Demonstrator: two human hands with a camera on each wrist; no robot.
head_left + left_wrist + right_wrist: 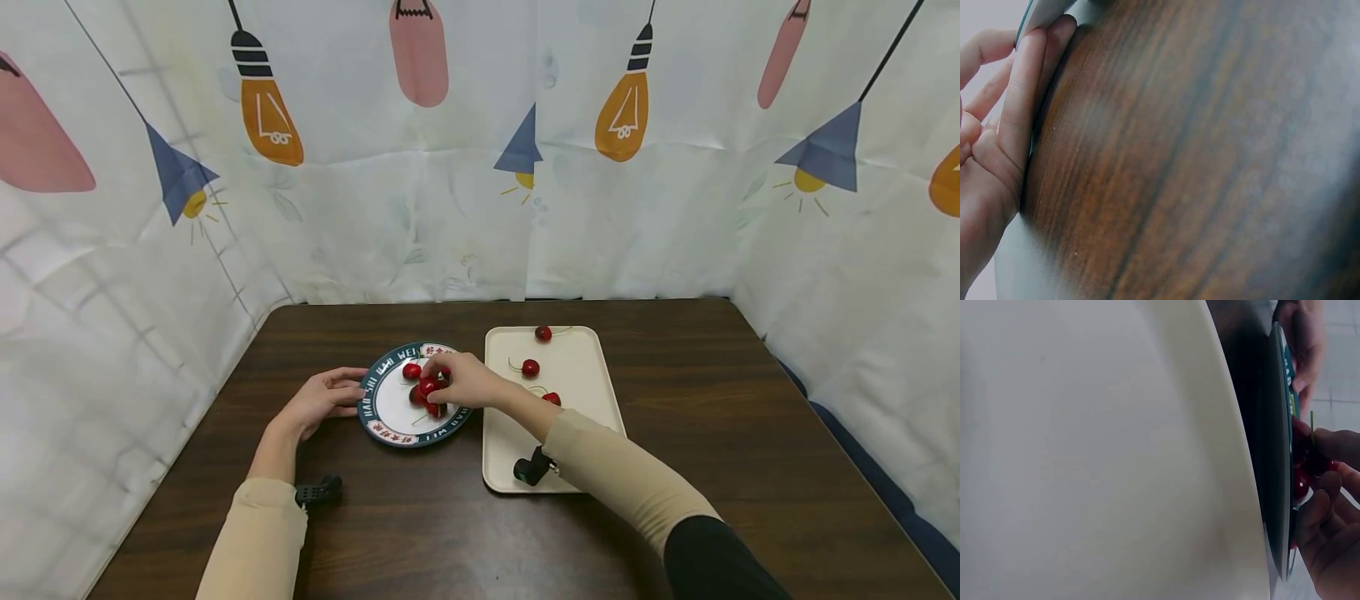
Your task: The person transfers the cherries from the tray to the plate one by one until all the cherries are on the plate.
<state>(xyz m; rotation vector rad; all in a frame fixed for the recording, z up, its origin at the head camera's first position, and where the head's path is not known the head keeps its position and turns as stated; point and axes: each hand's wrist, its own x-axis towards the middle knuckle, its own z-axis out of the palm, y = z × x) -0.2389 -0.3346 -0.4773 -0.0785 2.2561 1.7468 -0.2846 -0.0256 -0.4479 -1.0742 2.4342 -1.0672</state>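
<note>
My right hand (467, 381) is over the round plate (386, 408), which is white with a blue lettered rim. Its thumb and fingers pinch a dark red cherry (428, 385) just above others on the plate. In the right wrist view, the right hand (1335, 512) partly hides the cherries (1300, 481), and a green stem stands up between them. On the plate's left side, my left hand (330, 396) grips the rim. The left wrist view shows the left hand's fingers (1022, 94) at the plate's edge, close to the tabletop.
Right of the plate lies a cream rectangular tray (510, 450) under my right forearm. On it are a cherry (543, 333) at the far end, another cherry (530, 367) nearer, and a third cherry (552, 398) beside the arm. Patterned curtains (420, 217) surround the dark wooden table (420, 525).
</note>
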